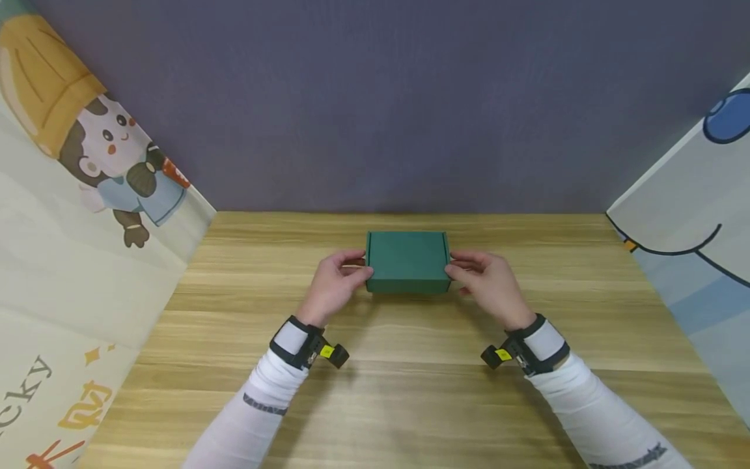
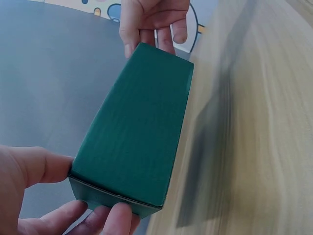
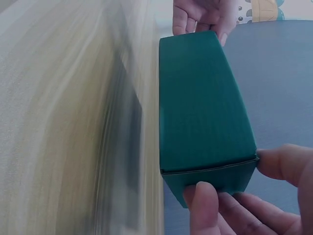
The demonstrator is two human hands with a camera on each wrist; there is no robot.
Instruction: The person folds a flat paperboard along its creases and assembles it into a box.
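A closed green cardboard box [image 1: 408, 256] is held level between both hands, its shadow falling on the wooden table below. My left hand [image 1: 335, 284] grips the box's left end, thumb at the top edge and fingers against the side. At the opposite end my right hand [image 1: 487, 284] grips in the same way. In the left wrist view the box's long front face [image 2: 134, 127] shows, with the thumb on one edge and fingers curled at the end panel. The right wrist view shows the right fingertips [image 3: 204, 198] pressed against the near end panel.
The wooden table [image 1: 410, 391] spreads under the box and both arms. Behind it rises a dark grey-blue wall [image 1: 410, 104]. Cartoon-printed panels stand at the left [image 1: 105, 273] and right [image 1: 691, 215] of the table.
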